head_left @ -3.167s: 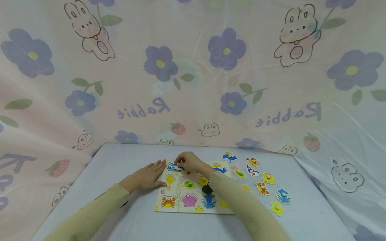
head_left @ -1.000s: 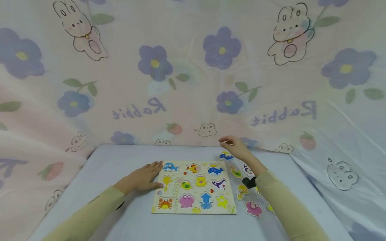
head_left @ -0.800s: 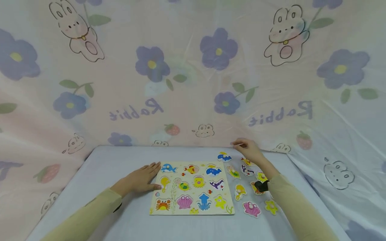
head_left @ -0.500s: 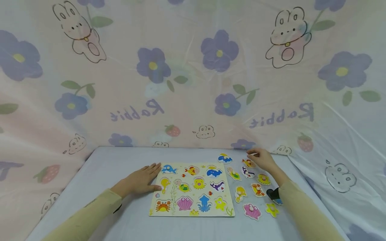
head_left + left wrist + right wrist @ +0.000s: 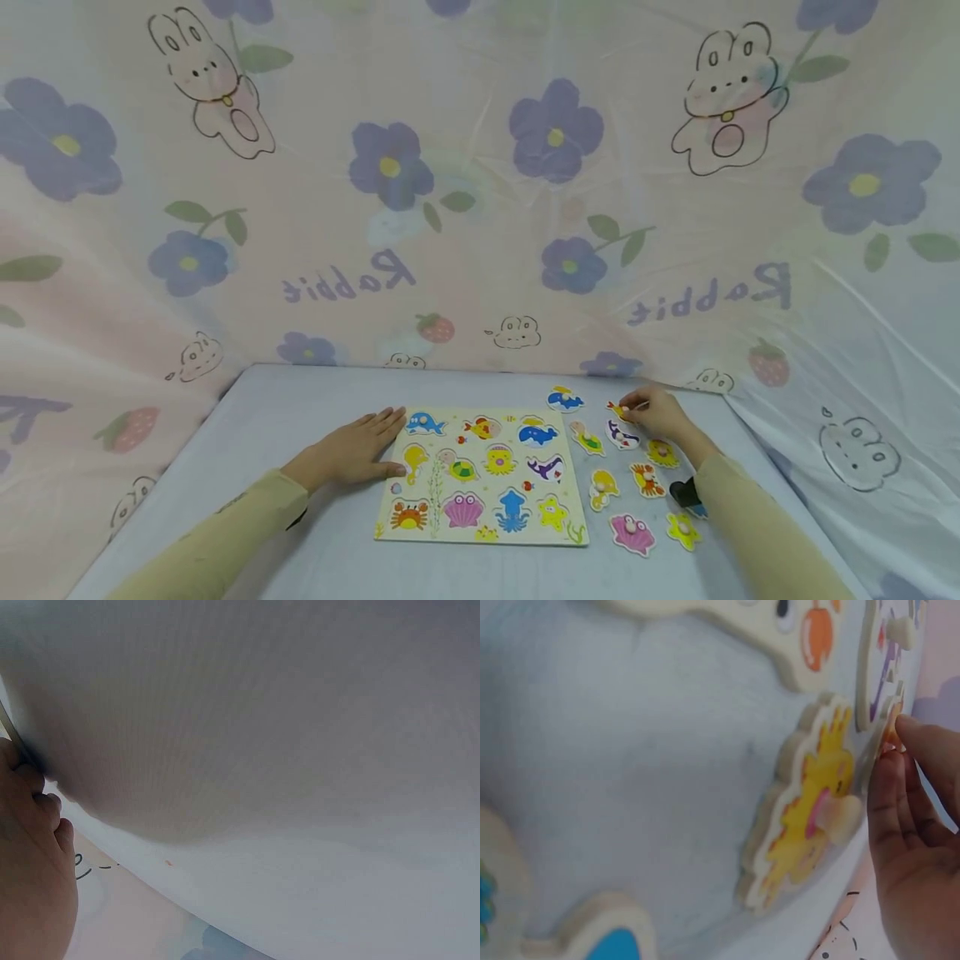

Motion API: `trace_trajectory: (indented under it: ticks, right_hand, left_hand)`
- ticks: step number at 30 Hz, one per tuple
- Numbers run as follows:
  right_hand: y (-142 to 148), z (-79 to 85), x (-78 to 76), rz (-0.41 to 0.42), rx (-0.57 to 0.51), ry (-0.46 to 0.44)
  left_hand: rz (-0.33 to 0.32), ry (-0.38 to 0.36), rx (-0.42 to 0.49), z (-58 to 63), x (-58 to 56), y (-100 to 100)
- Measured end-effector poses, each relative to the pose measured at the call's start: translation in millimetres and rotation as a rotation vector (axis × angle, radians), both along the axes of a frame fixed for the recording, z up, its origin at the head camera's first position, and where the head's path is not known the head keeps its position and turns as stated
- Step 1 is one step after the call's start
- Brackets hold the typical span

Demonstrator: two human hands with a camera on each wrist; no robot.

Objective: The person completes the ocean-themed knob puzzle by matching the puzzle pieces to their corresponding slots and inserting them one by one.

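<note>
My left hand (image 5: pixel 352 450) lies flat with fingers spread, fingertips and thumb at the left edge of a wooden sea-animal puzzle board (image 5: pixel 453 417). In the left wrist view only part of the left hand (image 5: pixel 34 847) shows, at the frame's edge. My right hand (image 5: pixel 660 412) pinches a red-and-yellow fish puzzle piece (image 5: pixel 617 409) at the back right, its head end hidden by the fingers. The right wrist view has thumb and fingertips on this fish piece (image 5: pixel 891 735), beside a yellow octopus piece (image 5: pixel 817 795). A blue whale piece (image 5: pixel 425 423) sits in the board's top-left recess.
Loose knobbed pieces lie right of the board: a whale (image 5: pixel 565 399), turtle (image 5: pixel 587 437), purple shark (image 5: pixel 622 435), crab (image 5: pixel 647 480), seahorse (image 5: pixel 602 489), pink shell (image 5: pixel 632 533) and star (image 5: pixel 682 531). My right sleeve partly covers a blue piece. A patterned curtain (image 5: pixel 480 208) hangs behind the table.
My right hand has let go of the blue whale piece in the board's top-left recess, moved right past the board and come down onto the fish piece. My left hand stays at the board's edge.
</note>
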State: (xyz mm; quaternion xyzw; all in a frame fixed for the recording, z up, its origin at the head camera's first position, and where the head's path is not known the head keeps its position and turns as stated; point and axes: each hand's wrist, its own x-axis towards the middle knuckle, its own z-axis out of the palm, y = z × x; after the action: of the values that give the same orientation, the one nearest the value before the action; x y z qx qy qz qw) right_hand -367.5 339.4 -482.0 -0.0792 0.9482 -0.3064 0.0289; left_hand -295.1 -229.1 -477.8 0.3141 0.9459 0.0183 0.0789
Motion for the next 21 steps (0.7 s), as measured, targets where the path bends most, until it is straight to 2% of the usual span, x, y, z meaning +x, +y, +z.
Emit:
trace_trajectory:
  ticks: [7, 13, 21]
  right_hand:
    - [2.6, -5.9, -2.0, -0.027, -0.012, -0.023]
    - [4.7, -9.7, -5.4, -0.028, -0.012, -0.008]
    - [1.4, -6.3, -3.2, -0.034, -0.016, 0.002]
  left_hand:
    - [0.000, 0.004, -0.004, 2.2, 1.6, 2.9]
    - [0.014, 0.005, -0.001, 1.3, 0.8, 3.1]
    - [0.024, -0.002, -0.007, 1.3, 0.3, 1.9]
